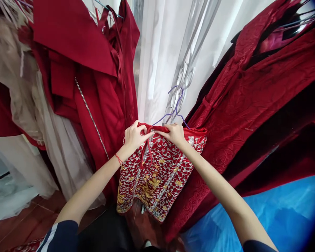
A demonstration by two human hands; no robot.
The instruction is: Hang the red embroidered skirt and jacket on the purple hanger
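Observation:
In the head view a red skirt (157,175) with silver and gold embroidery hangs in front of me. My left hand (136,134) is closed on the left part of its plain red waistband, thumb pointing inward. My right hand (175,134) pinches the same waistband a little to the right, its thumb nearly meeting the left one. A thin red tie (150,154) dangles below the left thumb. Behind the waistband rises a purple wire hanger (176,105); its lower part is hidden by the skirt and my hands.
Red dresses (94,87) hang at the left beside a beige gown (23,87). On the right hangs a patterned red dress (233,115), with blue tulle (280,217) below it. White curtains (157,52) stand behind, and clear hangers (185,73) dangle there. The floor (18,218) is reddish tile.

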